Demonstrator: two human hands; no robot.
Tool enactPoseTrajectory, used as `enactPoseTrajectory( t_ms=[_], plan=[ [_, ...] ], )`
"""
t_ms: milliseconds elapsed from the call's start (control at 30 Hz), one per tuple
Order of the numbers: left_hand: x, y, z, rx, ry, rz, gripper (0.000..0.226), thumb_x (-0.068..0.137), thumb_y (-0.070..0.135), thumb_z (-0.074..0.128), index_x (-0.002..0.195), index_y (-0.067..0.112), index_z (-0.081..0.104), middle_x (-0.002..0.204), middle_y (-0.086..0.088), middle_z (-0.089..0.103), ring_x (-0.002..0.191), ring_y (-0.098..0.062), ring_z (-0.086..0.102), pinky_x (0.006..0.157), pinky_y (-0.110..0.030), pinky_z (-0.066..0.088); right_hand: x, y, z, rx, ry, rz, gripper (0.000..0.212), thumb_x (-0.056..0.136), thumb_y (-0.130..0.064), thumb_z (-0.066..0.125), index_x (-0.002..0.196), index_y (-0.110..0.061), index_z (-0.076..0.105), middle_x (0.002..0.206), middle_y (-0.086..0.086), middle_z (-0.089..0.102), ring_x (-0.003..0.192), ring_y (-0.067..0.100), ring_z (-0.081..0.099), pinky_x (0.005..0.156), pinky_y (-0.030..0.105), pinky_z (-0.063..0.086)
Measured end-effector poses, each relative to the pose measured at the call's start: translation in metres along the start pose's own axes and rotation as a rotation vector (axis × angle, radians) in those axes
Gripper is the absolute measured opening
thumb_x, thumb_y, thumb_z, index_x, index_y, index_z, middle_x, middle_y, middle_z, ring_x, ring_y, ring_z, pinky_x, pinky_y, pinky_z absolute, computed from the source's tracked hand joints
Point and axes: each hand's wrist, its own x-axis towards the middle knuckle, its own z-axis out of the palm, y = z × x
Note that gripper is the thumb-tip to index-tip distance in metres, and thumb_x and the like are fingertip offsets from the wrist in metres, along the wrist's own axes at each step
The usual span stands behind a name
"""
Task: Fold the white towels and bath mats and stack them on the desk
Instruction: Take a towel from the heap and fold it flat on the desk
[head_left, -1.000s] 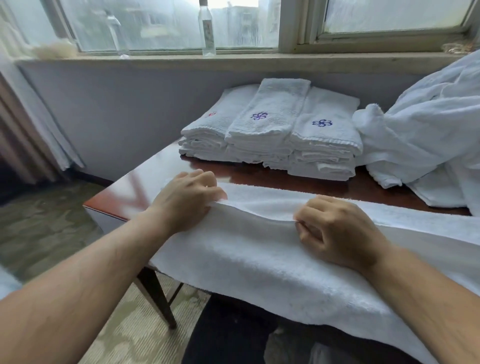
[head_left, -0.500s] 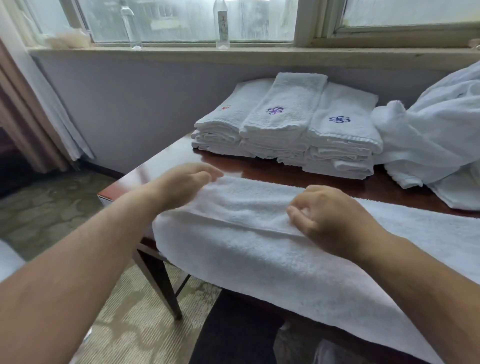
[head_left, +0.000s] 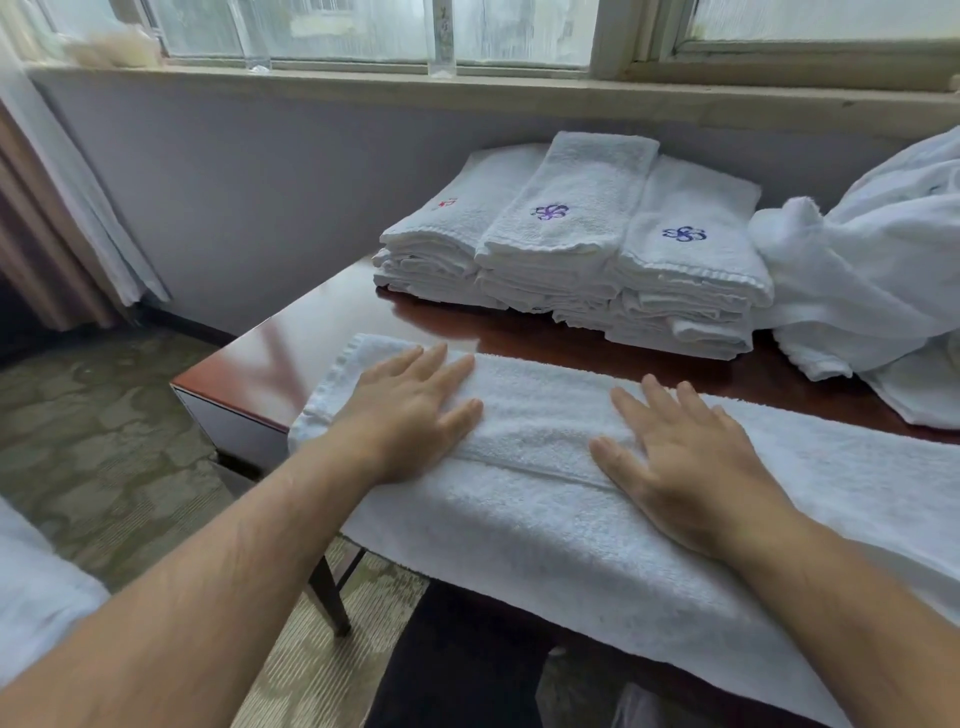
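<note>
Across the desk's (head_left: 332, 332) near edge, a long white towel (head_left: 545, 519) lies folded lengthwise, left hand (head_left: 410, 410) and right hand (head_left: 680, 457) flat, fingers spread; its overhanging front (unsupported) could slide floorward if pressure lifts.

L hand (head_left: 415, 410) & R hand (head_left: 680, 457) flat on towel (head_left: 545, 519), desk (head_left: 291, 353)

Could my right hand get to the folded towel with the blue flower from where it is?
Probably yes: the right hand lies flat on the long towel, and only bare desk lies between it and the blue-flower towel.
</note>
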Motion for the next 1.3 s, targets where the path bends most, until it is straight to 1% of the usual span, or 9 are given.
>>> enactPoseTrajectory(
  t_ms=[267, 533, 767, 933, 1000, 1067, 1167, 1233, 1300],
  plan=[
    [-0.003, 0.058, -0.004, -0.044, -0.015, -0.082, 0.056, 0.106, 0.042, 0.019, 0.160, 0.029, 0.012, 0.169, -0.006, 0.004, 0.155, -0.025, 0.000, 0.125, -0.048, 0.002, -0.030, 0.024, -0.018, -0.013, -0.004, 0.045, 0.084, 0.089, -0.074, 0.007, 0.161, -0.032, 0.012, 0.170, -0.006, 0.003, 0.156, 0.019, -0.003, 0.125, 0.045, 0.001],
    [-0.011, 0.249, 0.025, -0.124, -0.028, 0.465, 0.060, 0.099, 0.062, 0.023, 0.150, 0.033, 0.029, 0.160, -0.003, 0.025, 0.147, -0.022, 0.016, 0.120, -0.046, 0.009, -0.133, 0.155, -0.027, -0.028, 0.088, 0.471, 0.073, 0.097, -0.067, 0.013, 0.160, -0.032, 0.018, 0.170, -0.006, 0.004, 0.156, 0.019, -0.005, 0.124, 0.047, -0.001],
    [-0.010, 0.279, 0.044, -0.079, -0.037, 0.603, 0.074, 0.090, 0.073, 0.007, 0.157, 0.041, 0.009, 0.168, 0.003, 0.002, 0.154, -0.017, -0.002, 0.123, -0.043, 0.000, -0.185, 0.247, -0.032, 0.068, 0.162, 0.841, 0.075, 0.093, -0.076, 0.015, 0.159, -0.042, 0.007, 0.169, -0.013, -0.001, 0.156, 0.026, -0.002, 0.122, 0.052, 0.009],
    [-0.012, 0.275, 0.040, -0.227, 0.099, 0.732, 0.046, 0.097, 0.058, 0.036, 0.139, 0.044, 0.047, 0.151, 0.015, 0.040, 0.139, -0.012, 0.028, 0.114, -0.035, 0.025, -0.184, 0.245, -0.027, 0.024, 0.417, 0.793, 0.063, 0.098, -0.061, 0.037, 0.149, -0.024, 0.044, 0.157, -0.002, 0.039, 0.145, 0.029, 0.029, 0.115, 0.047, 0.029],
    [-0.018, 0.275, 0.035, -0.268, 0.146, 0.854, 0.028, 0.098, 0.044, 0.048, 0.122, 0.043, 0.063, 0.129, 0.018, 0.053, 0.119, -0.010, 0.041, 0.099, -0.031, 0.039, -0.192, 0.235, -0.026, 0.003, 0.765, 0.603, 0.040, 0.099, -0.039, 0.046, 0.116, -0.011, 0.068, 0.119, 0.006, 0.066, 0.114, 0.031, 0.054, 0.096, 0.036, 0.041],
    [-0.023, 0.277, 0.029, -0.256, 0.139, 0.897, 0.024, 0.099, 0.035, 0.051, 0.114, 0.039, 0.068, 0.121, 0.017, 0.059, 0.110, -0.010, 0.048, 0.090, -0.030, 0.045, -0.207, 0.220, -0.025, -0.108, 1.012, 0.282, 0.031, 0.096, -0.027, 0.050, 0.078, -0.007, 0.065, 0.077, 0.002, 0.061, 0.075, 0.022, 0.053, 0.070, 0.029, 0.040],
    [-0.038, 0.279, 0.026, -0.219, 0.139, 0.837, 0.034, 0.100, 0.048, 0.039, 0.119, 0.037, 0.064, 0.126, 0.015, 0.061, 0.112, -0.011, 0.051, 0.091, -0.030, 0.045, -0.228, 0.201, -0.008, -0.086, 0.853, 0.004, 0.032, 0.096, -0.035, 0.057, 0.072, -0.013, 0.059, 0.070, -0.005, 0.053, 0.066, 0.015, 0.047, 0.061, 0.033, 0.043],
    [-0.057, 0.275, 0.031, -0.199, 0.116, 0.856, 0.049, 0.093, 0.071, 0.028, 0.120, 0.039, 0.053, 0.134, 0.012, 0.055, 0.121, -0.015, 0.048, 0.100, -0.035, 0.044, -0.242, 0.194, 0.010, -0.109, 0.677, -0.012, 0.040, 0.087, -0.058, 0.063, 0.099, -0.019, 0.063, 0.096, -0.005, 0.057, 0.087, 0.015, 0.050, 0.078, 0.030, 0.042],
    [-0.075, 0.267, 0.040, -0.087, 0.090, 0.915, 0.064, 0.081, 0.088, 0.029, 0.120, 0.040, 0.042, 0.149, 0.003, 0.042, 0.138, -0.025, 0.038, 0.112, -0.045, 0.033, -0.255, 0.192, 0.024, -0.212, 0.525, 0.042, 0.082, 0.067, -0.078, 0.066, 0.129, -0.027, 0.051, 0.125, -0.001, 0.049, 0.112, 0.019, 0.045, 0.097, 0.033, 0.035]
  ],
)
